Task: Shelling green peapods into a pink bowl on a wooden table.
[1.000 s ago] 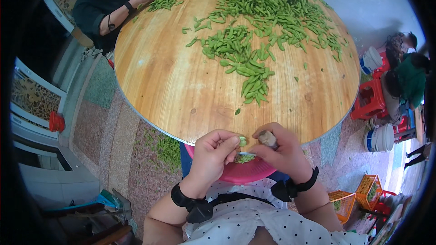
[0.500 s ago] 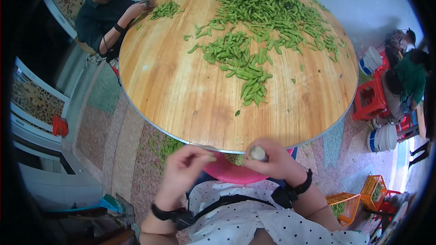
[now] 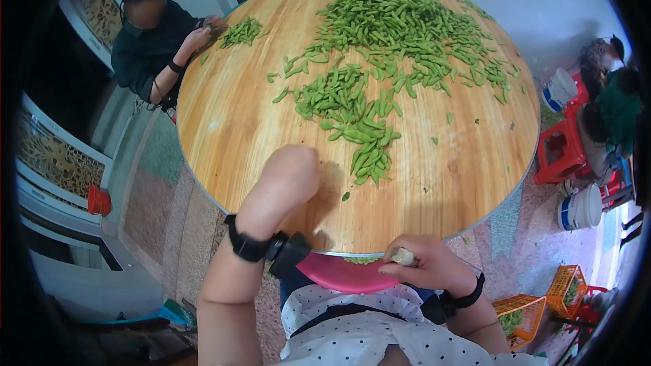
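My left hand (image 3: 293, 173) is over the near part of the round wooden table (image 3: 237, 115), back of the hand up and slightly blurred. Its fingers are hidden beneath it. Just beyond lies a narrow tongue of green soybean pods (image 3: 369, 156), running back to a large heap of pods (image 3: 400, 17). Close to the table's near edge, my right hand (image 3: 430, 264) is closed around a short, whitish-grey, blunt-ended thing (image 3: 403, 256) whose kind I cannot make out. Below it, a pink basin (image 3: 346, 278) sits at my lap, partly under the table edge, with green bits inside.
At the far left a person (image 3: 152, 47) sits by a small pod pile (image 3: 242, 32); another person's hands show at the far edge. Red stools (image 3: 561, 152), white buckets (image 3: 580, 207) and orange crates (image 3: 522, 318) stand on the right. A red bucket (image 3: 99, 200) is at left.
My left hand has moved from above the basin forward over the table. My right hand stays near the table edge, still holding the whitish thing. The view has shifted slightly.
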`<state>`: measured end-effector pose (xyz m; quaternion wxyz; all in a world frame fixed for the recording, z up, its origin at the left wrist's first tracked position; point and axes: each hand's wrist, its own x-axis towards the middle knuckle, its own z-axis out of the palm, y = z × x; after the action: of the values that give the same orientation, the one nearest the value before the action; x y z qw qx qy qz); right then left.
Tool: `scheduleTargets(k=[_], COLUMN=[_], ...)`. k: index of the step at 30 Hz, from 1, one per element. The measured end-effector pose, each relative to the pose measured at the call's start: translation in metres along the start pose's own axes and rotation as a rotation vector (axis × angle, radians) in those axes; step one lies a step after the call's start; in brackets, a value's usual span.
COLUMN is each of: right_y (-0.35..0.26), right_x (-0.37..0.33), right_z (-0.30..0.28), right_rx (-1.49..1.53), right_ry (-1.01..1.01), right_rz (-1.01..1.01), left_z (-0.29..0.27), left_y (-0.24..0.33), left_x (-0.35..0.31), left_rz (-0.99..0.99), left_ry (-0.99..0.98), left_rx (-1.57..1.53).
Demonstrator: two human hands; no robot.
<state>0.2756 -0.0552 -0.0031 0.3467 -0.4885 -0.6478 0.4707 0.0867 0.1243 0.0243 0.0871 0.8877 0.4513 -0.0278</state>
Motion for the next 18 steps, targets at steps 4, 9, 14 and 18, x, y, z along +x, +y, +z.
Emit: scheduleTargets(k=[4,9,14,18], right_y=[0.013,0.021,0.018,0.015], right_x=[-0.008,-0.006,-0.004,0.002], right_z=[-0.011,-0.016,-0.019,-0.017], right_rx=[0.088,0.199,0.181,0.302], right_ry=[0.075,0.093,0.146,0.159], right_rz=[0.062,0.142,0.146,0.209], left_z=[0.014,0.038,0.038,0.025], left_y=[0.021,0.024,-0.017,-0.032], left_x=[0.050,0.069,0.043,0.001], left_rz=[0.120,0.092,0.047,-0.404], left_ry=[0.236,0.256,0.424,0.093], left_rx=[-0.340,-0.123,-0.302,-0.991])
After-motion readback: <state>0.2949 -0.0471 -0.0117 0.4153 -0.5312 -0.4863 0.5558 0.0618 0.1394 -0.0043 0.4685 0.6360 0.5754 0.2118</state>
